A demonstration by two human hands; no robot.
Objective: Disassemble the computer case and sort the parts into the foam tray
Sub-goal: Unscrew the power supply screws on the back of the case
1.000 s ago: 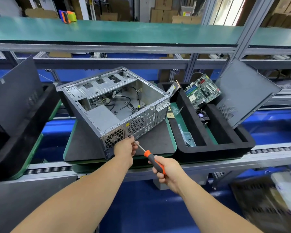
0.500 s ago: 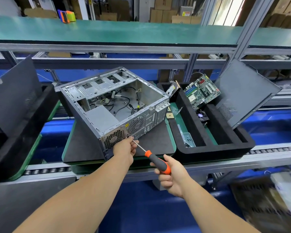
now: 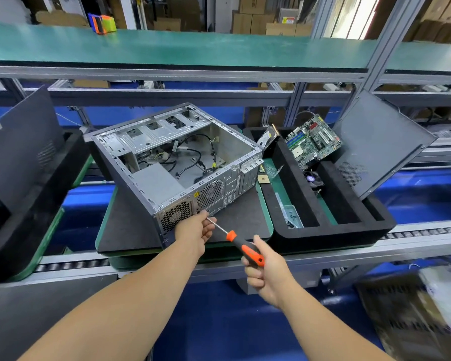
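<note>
The screwdriver (image 3: 245, 250) is gripped by its orange handle in the right hand (image 3: 264, 274). The left hand (image 3: 194, 230), fingers curled, is pressed against the rear of the case (image 3: 177, 162); whether anything is pinched cannot be told. The case is set on a dark mat (image 3: 240, 217) beside the foam tray (image 3: 331, 230). No writing is legible.

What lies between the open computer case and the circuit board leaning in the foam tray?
In the head view, a hard drive stands between the computer case and the circuit board, propped on the foam tray wall.
</note>
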